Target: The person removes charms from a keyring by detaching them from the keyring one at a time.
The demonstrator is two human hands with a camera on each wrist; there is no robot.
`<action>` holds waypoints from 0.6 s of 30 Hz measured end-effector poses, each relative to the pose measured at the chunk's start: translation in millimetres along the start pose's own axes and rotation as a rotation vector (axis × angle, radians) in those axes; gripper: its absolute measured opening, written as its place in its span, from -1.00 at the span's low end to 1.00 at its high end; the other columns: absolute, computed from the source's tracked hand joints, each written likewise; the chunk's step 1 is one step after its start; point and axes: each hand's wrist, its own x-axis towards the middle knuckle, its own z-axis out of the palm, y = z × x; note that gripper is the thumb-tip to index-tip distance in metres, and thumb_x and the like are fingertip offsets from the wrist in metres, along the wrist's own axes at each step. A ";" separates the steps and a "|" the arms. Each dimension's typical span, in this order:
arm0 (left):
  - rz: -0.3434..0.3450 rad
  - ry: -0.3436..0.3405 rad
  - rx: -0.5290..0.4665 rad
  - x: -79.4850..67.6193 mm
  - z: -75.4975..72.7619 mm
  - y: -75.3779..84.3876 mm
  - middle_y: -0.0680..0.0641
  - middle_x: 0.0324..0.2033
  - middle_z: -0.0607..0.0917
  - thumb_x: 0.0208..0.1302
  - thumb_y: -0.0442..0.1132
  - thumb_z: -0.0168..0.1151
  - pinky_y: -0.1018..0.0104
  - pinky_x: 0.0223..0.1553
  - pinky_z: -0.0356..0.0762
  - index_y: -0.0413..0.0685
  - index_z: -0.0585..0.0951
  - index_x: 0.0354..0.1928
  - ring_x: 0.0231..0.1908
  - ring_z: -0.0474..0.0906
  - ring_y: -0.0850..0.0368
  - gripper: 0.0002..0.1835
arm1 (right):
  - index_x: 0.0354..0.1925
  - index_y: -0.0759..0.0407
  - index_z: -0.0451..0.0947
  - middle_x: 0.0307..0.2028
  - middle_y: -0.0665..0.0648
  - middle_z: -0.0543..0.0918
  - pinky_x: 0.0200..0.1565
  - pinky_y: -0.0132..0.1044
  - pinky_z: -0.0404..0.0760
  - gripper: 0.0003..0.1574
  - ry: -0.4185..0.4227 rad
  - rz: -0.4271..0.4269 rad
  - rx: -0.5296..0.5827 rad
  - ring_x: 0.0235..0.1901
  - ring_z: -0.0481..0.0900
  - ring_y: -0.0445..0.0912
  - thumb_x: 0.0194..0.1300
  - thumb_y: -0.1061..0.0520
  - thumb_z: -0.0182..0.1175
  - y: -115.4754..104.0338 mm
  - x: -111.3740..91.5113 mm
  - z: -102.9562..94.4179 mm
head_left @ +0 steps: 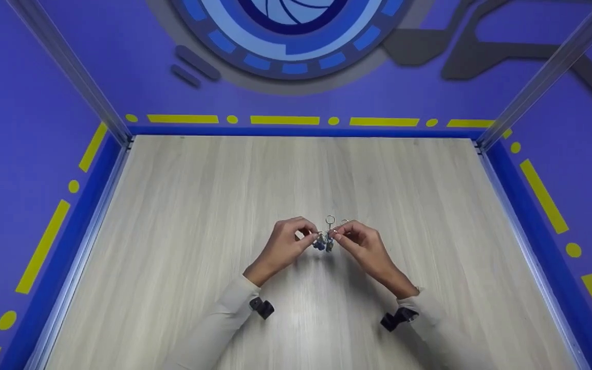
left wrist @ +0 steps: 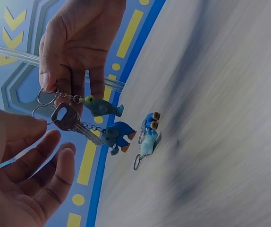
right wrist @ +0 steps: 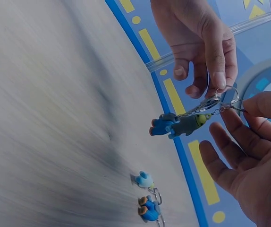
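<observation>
My left hand pinches a split ring between thumb and index finger. From it hang a silver key and a keychain figure in blue with a grey head. Facing it, my right hand pinches the ring of another keychain, a dark teal figure with a green head on a short chain. The two rings overlap in both wrist views, and both figures dangle above the table. The remaining fingers of each hand are loosely bent.
On the wood-grain table beyond the hands lie two more keychains: a light blue figure and a blue figure with orange feet, each with a metal ring. Blue-purple panels enclose the back and sides.
</observation>
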 end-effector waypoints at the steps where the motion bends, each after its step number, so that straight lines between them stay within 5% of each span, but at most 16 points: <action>1: -0.001 -0.005 -0.001 0.1 0.0 -0.2 0.04 -0.28 0.81 0.41 -0.43 0.47 0.35 -0.28 0.68 -0.08 0.80 -0.22 -0.24 0.69 0.21 -0.91 | -0.15 0.39 0.67 -0.05 0.33 0.80 0.09 -0.29 0.74 -0.92 -0.002 -0.001 0.001 -0.01 0.80 -0.01 0.55 0.34 0.32 -0.1 0.0 -0.2; 18: 0.026 -0.033 0.054 -0.6 -2.5 2.3 0.03 -0.24 0.83 0.46 -0.37 0.46 0.33 -0.25 0.69 -0.11 0.81 -0.20 -0.21 0.73 0.18 -0.97 | -0.14 0.26 0.72 -0.07 0.16 0.84 0.07 -0.34 0.70 -0.96 -0.013 -0.043 -0.133 -0.05 0.79 -0.04 0.55 0.33 0.34 -1.8 1.8 -0.9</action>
